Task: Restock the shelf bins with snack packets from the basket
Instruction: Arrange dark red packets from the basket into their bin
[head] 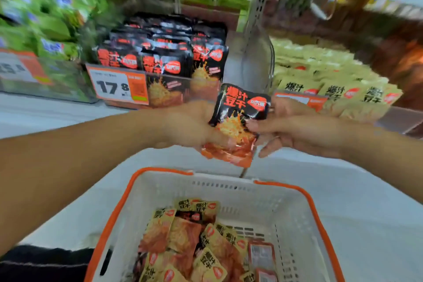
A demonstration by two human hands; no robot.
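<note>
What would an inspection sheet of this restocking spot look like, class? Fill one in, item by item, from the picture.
Surface: white shelf ledge below the bins; partly blurred.
Job's things: black snack packet held between both hands; white basket with orange rim below, holding mostly yellow packets; black-packet bin with price tag; yellow-packet bin to its right.
Clutter: nothing seen.
Grippers: left hand and right hand both grip the black packet.
Cables: nothing seen.
Surroundings: green packets at left, blurred; upper shelves blurred.
</note>
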